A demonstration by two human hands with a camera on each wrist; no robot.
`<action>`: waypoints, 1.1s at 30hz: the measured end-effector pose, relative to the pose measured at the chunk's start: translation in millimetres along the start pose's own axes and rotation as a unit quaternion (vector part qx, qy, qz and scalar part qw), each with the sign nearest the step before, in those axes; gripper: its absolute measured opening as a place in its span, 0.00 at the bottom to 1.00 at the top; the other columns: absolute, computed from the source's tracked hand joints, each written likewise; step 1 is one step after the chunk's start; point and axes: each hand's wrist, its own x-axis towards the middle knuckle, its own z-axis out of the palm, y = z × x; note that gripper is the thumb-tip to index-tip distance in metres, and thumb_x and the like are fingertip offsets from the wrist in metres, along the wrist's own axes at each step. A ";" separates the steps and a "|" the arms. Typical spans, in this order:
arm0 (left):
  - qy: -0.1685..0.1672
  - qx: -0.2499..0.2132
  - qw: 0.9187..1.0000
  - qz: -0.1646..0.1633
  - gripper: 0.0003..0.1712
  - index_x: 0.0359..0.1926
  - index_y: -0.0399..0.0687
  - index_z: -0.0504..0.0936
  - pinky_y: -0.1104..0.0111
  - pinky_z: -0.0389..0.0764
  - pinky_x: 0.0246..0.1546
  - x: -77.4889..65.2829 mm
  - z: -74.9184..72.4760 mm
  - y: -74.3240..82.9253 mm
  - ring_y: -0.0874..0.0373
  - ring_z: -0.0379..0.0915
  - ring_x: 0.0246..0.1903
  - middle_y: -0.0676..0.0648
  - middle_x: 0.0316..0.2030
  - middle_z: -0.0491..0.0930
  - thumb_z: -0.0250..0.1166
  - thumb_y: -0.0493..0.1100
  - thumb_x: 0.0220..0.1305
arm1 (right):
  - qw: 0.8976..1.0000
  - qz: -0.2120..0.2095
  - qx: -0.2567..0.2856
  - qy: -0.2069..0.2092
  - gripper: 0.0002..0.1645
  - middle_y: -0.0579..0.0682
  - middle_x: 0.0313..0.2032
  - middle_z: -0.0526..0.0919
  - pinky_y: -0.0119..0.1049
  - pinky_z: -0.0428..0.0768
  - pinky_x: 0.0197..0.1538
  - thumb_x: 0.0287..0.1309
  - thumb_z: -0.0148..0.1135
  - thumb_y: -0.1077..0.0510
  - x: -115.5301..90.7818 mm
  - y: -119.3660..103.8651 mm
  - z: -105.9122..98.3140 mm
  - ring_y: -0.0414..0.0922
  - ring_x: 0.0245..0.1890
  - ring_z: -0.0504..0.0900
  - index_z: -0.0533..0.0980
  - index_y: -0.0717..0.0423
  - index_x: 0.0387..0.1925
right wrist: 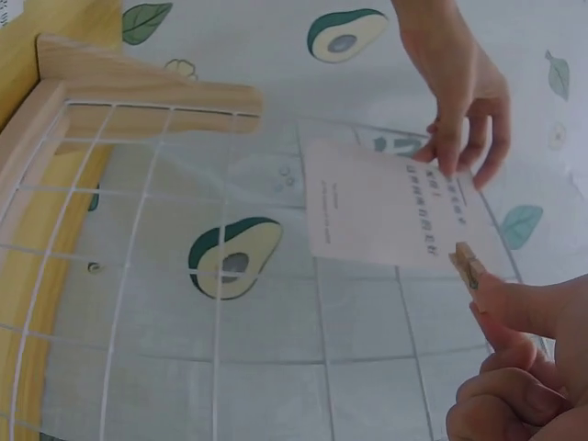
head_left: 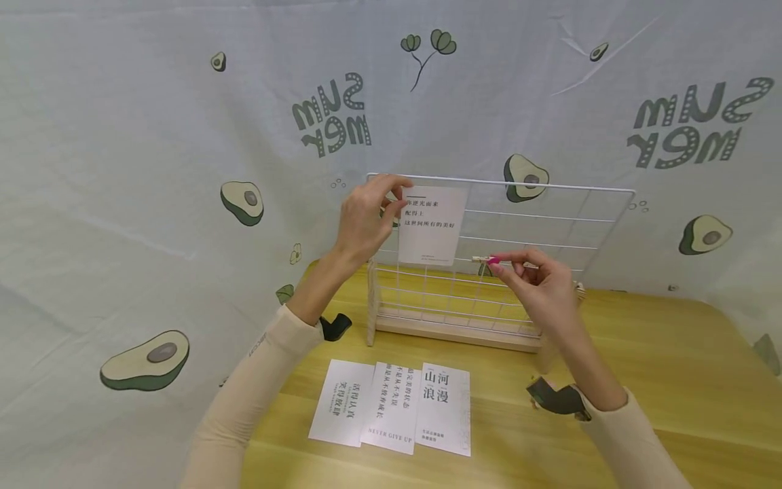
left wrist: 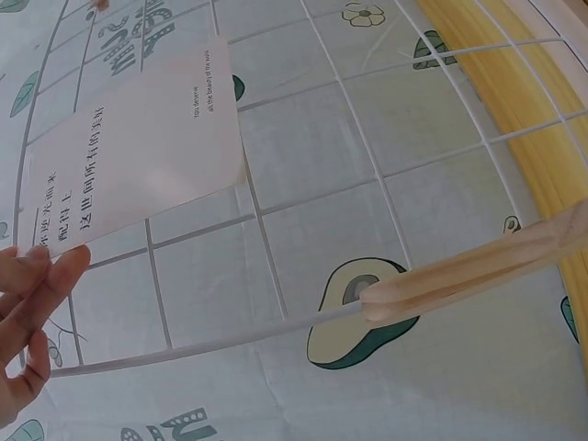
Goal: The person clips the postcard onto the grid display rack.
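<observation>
A white card with printed text [head_left: 432, 234] is held up against the white wire grid [head_left: 525, 243], near its top left. My left hand [head_left: 366, 216] pinches the card's left edge between thumb and fingers; the left wrist view shows this grip at the card's corner [left wrist: 138, 147]. Between thumb and forefinger my right hand [head_left: 540, 282] pinches a small wooden clothespin [right wrist: 467, 265] with a pink part showing by the fingers. The clothespin is apart from the card, to its lower right in the head view.
On the yellow wood-grain table [head_left: 660, 367] lie three more printed cards, a left one [head_left: 336, 414], a middle one [head_left: 391, 401] and a right one [head_left: 449, 421], partly overlapping. The grid stands in a wooden base [head_left: 458, 333]. Behind hangs an avocado-print cloth [head_left: 153, 170].
</observation>
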 end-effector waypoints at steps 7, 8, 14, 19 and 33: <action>0.008 0.012 1.000 0.000 0.12 0.50 0.40 0.85 0.68 0.65 0.36 0.2 1.3 -0.5 0.52 0.87 0.31 0.44 0.36 0.86 0.68 0.31 0.67 | 0.999 0.002 0.021 0.032 0.11 0.40 0.22 0.58 0.34 0.52 0.19 0.63 0.71 0.62 28.3 -15.2 0.1 0.37 0.18 0.53 0.84 0.67 0.43; 0.010 0.013 1.000 0.001 0.12 0.50 0.40 0.85 0.69 0.64 0.36 -0.1 1.5 -0.5 0.52 0.87 0.32 0.44 0.36 0.87 0.68 0.31 0.67 | 0.999 0.003 0.022 0.038 0.12 0.40 0.22 0.59 0.34 0.52 0.19 0.63 0.72 0.61 31.1 -16.9 0.7 0.37 0.18 0.53 0.84 0.67 0.43; 0.019 0.018 1.000 0.009 0.12 0.50 0.40 0.85 0.69 0.64 0.35 -0.8 3.4 -0.2 0.52 0.87 0.31 0.44 0.35 0.86 0.68 0.32 0.66 | 0.997 0.031 0.008 0.069 0.15 0.37 0.16 0.65 0.31 0.53 0.19 0.63 0.72 0.58 44.2 -25.5 5.7 0.37 0.17 0.54 0.84 0.67 0.44; 0.026 0.020 0.999 0.017 0.12 0.50 0.40 0.85 0.69 0.65 0.34 -1.0 4.8 -0.2 0.52 0.86 0.31 0.44 0.35 0.86 0.69 0.32 0.66 | 0.996 0.037 0.014 0.080 0.16 0.38 0.14 0.63 0.32 0.51 0.19 0.63 0.73 0.58 51.1 -30.9 10.4 0.37 0.16 0.52 0.84 0.68 0.43; 0.028 0.032 0.999 0.021 0.11 0.49 0.38 0.86 0.68 0.67 0.34 3.1 8.8 3.5 0.51 0.77 0.29 0.42 0.35 0.86 0.68 0.31 0.67 | 0.994 0.038 0.017 0.099 0.16 0.39 0.13 0.63 0.30 0.50 0.19 0.62 0.73 0.57 59.4 -35.7 20.8 0.37 0.16 0.53 0.85 0.68 0.44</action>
